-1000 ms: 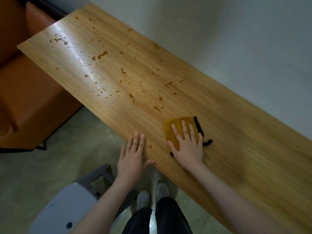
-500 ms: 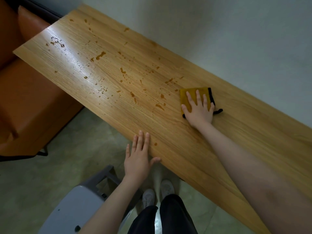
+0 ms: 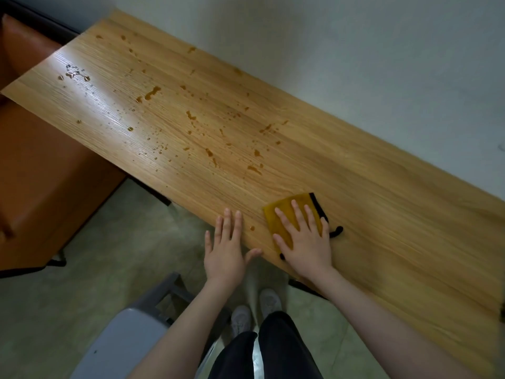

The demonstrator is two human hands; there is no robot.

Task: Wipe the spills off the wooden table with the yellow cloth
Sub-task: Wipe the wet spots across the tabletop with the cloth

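The wooden table (image 3: 382,214) runs from far left to near right along a pale wall. Brown spills (image 3: 207,127) dot its left and middle parts, with one small drop (image 3: 252,228) by the near edge. The yellow cloth (image 3: 284,214), edged in black with a black loop, lies flat near the front edge. My right hand (image 3: 303,242) presses on it, palm down, fingers spread. My left hand (image 3: 226,247) rests flat on the table's front edge, just left of the cloth, holding nothing.
An orange sofa (image 3: 41,173) stands at the left, under the table's far end. A grey chair (image 3: 128,332) is at my lower left on the greenish floor. My legs and white shoes (image 3: 254,310) are below the table edge.
My right hand has pulled the cloth back from the far side of the table to the near edge. The left hand has stayed on the front edge.
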